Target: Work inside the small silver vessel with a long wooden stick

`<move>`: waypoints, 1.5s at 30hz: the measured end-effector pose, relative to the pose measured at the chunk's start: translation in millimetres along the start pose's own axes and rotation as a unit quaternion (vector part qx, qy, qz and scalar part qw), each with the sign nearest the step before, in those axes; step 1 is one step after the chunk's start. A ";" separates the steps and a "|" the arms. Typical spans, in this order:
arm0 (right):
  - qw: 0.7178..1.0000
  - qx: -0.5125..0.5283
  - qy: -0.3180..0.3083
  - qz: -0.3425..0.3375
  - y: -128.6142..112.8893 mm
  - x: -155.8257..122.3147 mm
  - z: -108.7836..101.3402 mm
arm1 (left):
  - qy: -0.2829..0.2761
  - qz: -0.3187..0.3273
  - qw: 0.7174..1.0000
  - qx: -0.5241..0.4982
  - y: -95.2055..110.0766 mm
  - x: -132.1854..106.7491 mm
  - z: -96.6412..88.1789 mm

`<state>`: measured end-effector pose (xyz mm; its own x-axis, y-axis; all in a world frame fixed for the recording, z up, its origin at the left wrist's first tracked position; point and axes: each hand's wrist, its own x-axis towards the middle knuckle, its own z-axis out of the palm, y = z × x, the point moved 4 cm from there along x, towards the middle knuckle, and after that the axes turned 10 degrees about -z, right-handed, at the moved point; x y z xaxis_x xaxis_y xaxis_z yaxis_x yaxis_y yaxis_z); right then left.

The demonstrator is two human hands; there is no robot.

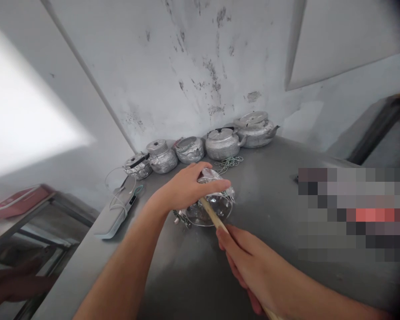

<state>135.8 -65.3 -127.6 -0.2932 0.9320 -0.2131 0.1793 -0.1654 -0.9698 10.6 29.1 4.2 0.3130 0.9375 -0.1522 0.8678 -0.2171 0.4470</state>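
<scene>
A dented silver metal kettle or pot (224,205) lies tilted on the grey table, its round opening turned toward me. My left hand (190,184) grips it from the upper left, thumb stretched across its top side. My right hand (242,253) is wrapped round a pale wooden stick (212,215). The stick's far end reaches into the opening; its tip is hidden. A dark patterned cord (184,218) shows at the left of the opening.
Several dented kettles (222,144) stand in a row by the stained wall. A patterned cord (229,164) lies before them. A power bank (111,222) with a cable is at the table's left edge. A pink basket (20,202) sits on another table, near a person's limb (20,284).
</scene>
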 end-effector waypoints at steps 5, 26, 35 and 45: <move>1.000 0.001 0.014 -0.006 -3.6 0.0 -0.6 | 0.000 -0.003 1.000 -0.002 0.0 0.2 0.1; 1.000 -0.002 0.000 0.016 -3.4 -2.0 0.4 | 0.000 0.009 1.000 -0.003 -2.6 2.5 0.5; 1.000 0.013 0.013 0.007 -10.6 -3.3 -0.1 | -0.001 0.012 1.000 -0.008 -2.4 1.8 0.7; 1.000 0.001 -0.001 0.014 -8.1 -3.6 0.4 | 0.001 0.014 1.000 -0.003 -1.2 1.3 -0.1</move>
<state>135.0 -67.5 -119.1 -0.2896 0.9267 -0.2396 0.1859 -0.1911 -0.9638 10.0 30.6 3.6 0.3373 0.9312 -0.1384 0.8562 -0.2423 0.4562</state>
